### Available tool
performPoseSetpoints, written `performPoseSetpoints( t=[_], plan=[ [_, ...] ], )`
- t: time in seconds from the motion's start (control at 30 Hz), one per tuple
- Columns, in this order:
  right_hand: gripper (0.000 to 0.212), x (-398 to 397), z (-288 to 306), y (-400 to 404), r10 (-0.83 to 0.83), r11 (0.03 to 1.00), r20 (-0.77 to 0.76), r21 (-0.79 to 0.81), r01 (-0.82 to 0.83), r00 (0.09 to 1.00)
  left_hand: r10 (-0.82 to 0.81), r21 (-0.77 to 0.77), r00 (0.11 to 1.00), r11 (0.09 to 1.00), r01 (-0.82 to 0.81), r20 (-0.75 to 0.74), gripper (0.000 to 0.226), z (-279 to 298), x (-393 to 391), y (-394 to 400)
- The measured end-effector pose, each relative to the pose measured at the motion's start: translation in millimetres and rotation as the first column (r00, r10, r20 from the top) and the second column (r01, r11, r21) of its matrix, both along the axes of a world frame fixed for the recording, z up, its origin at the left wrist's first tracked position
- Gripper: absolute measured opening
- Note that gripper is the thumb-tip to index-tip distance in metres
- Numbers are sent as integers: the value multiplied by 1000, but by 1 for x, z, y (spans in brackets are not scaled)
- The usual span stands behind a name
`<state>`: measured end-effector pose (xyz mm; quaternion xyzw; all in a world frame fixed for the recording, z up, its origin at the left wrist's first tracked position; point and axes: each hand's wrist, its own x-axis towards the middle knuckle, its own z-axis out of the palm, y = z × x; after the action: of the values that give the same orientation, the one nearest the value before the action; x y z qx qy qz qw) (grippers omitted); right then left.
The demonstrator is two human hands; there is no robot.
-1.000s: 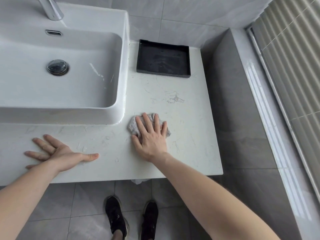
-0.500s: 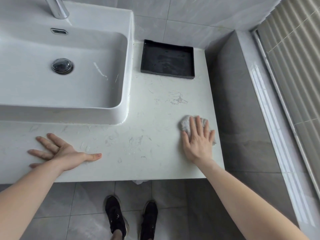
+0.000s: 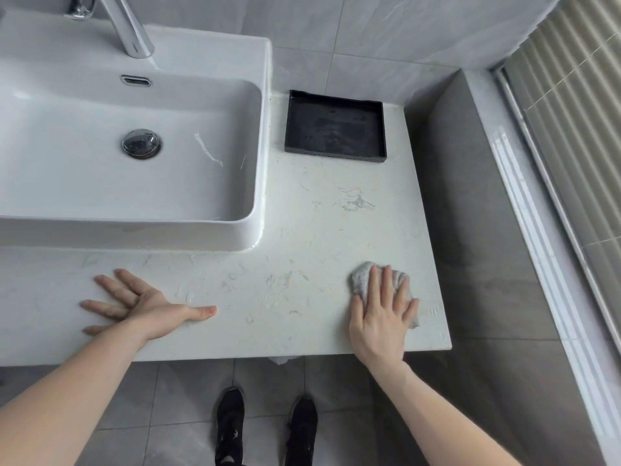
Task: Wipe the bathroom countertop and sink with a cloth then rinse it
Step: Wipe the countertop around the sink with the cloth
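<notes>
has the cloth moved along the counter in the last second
Yes. The cloth under the right hand went from beside the sink's front corner rightward to the countertop's right edge.

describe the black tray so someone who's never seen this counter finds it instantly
Start at the white sink; on the countertop to its right, go back to the tiled wall. The black tray sits there: shallow, rectangular, the only dark item on the counter, far from the grey cloth.

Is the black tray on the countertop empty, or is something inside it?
Empty. The black tray shows only its bare, smeared floor; nothing stands inside.
</notes>
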<state>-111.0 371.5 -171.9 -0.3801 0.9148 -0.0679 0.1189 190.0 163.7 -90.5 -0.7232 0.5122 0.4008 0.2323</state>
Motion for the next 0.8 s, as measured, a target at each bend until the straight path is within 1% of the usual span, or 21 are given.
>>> performPoseSetpoints(
  t=[0.2, 0.37, 0.43, 0.53, 0.57, 0.63, 0.73, 0.8],
  plan=[
    [68, 86, 0, -27, 187, 982, 66, -34, -185, 980, -7, -6, 1000, 1000, 7, -10, 191, 0, 2, 0],
    [67, 155, 4, -46, 360, 932, 84, -86, -353, 929, -11, -7, 1000, 1000, 11, -27, 192, 1, 6, -1],
    [67, 169, 5, -47, 399, 915, 99, -100, -390, 911, -12, -12, 999, 1000, 12, -38, 191, 3, 7, -2],
    [65, 167, 5, -44, 419, 905, 113, -129, -405, 901, -14, -7, 998, 1000, 13, -55, 190, 6, 9, -3],
    [64, 163, 5, -42, 412, 908, 115, -136, -396, 904, -13, -5, 998, 1000, 12, -64, 189, 6, 10, -3],
    [64, 153, 4, -35, 346, 934, 101, -127, -333, 933, -9, 2, 996, 1000, 9, -85, 188, 7, 12, -3],
    [64, 129, 2, -23, 168, 983, 71, -84, -162, 983, -11, 5, 994, 1000, 11, -112, 188, 5, 16, -3],
    [63, 105, 1, -17, 54, 998, 71, -45, -51, 996, 0, 3, 992, 1000, 1, -125, 188, 4, 17, -4]
  ],
)
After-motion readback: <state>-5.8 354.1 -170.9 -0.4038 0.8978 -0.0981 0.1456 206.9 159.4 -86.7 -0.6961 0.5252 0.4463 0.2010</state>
